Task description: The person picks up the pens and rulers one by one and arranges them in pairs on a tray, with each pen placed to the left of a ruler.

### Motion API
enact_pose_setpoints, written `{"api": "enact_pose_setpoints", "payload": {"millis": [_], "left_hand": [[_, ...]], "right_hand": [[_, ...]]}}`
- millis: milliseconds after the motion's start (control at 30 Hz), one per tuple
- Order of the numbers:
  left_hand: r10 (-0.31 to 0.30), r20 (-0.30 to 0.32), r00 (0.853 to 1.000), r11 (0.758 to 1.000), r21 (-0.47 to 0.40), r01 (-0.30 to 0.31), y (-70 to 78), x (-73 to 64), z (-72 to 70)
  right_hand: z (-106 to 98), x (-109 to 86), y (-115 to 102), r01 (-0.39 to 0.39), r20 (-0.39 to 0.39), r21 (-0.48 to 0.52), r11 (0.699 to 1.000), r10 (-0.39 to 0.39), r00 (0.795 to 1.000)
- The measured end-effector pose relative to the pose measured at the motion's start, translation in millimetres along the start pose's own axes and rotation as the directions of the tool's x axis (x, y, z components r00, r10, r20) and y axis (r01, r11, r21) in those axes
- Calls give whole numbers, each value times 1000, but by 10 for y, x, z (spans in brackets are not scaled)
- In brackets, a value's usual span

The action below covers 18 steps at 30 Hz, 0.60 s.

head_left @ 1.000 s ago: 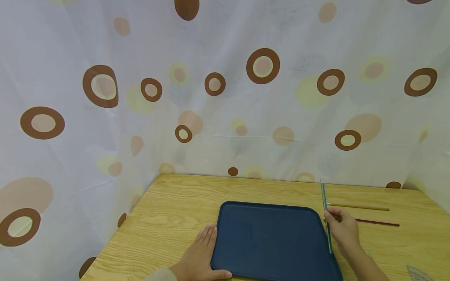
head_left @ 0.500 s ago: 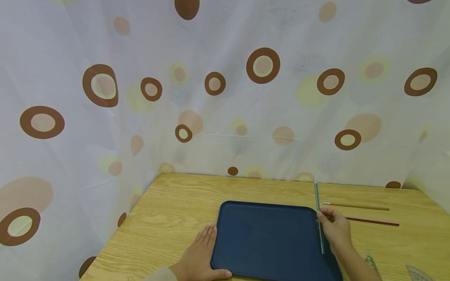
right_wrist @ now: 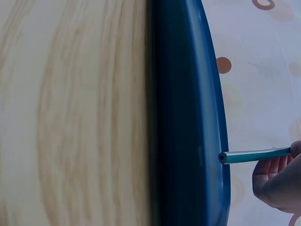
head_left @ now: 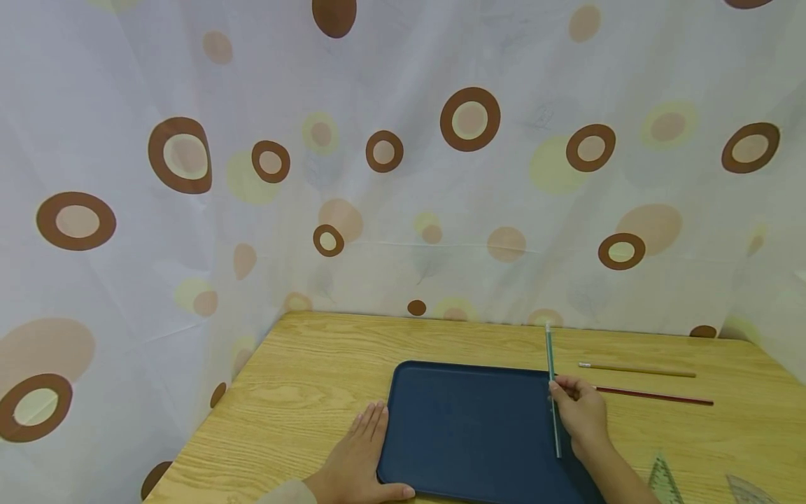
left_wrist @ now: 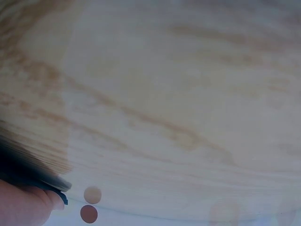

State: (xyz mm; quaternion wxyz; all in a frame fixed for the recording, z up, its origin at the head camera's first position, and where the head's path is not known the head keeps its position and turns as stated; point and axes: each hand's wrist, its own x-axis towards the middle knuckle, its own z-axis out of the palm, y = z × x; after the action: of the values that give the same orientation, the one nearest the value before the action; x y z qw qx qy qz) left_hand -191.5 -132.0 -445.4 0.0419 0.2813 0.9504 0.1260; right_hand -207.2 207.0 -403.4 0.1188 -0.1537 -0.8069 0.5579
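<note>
A dark blue tray (head_left: 472,427) lies on the wooden table. My left hand (head_left: 352,462) rests at its left edge, fingers straight and together, thumb along the front rim; the left wrist view catches only a little of this hand (left_wrist: 23,205) beside the dark tray edge. Between thumb and fingers, my right hand (head_left: 582,413) pinches a teal pencil (head_left: 550,353) over the tray's right side. The pencil's pale tip points to the back. In the right wrist view, the flat, unsharpened end of the pencil (right_wrist: 254,156) faces the camera, beyond the tray's side (right_wrist: 188,113).
To the right of the tray lie a yellowish pencil (head_left: 642,370) and a dark red pencil (head_left: 661,397). Near the front right are a clear green set square (head_left: 662,479) and a clear protractor (head_left: 748,490), partly cut off. A patterned curtain (head_left: 403,189) hangs behind the table.
My right hand has moved left with the teal pencil, from the tray's right edge to over its surface. More of the red pencil and set square shows. My left hand has stayed put.
</note>
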Motion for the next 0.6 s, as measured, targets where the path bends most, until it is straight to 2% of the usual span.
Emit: {"api": "enact_pose_setpoints", "payload": {"millis": [600], "left_hand": [[-9, 5, 1000, 1000, 12, 9, 10, 8, -4]], "right_hand": [[208, -87, -52, -32, 51, 44, 998, 30, 998]]}}
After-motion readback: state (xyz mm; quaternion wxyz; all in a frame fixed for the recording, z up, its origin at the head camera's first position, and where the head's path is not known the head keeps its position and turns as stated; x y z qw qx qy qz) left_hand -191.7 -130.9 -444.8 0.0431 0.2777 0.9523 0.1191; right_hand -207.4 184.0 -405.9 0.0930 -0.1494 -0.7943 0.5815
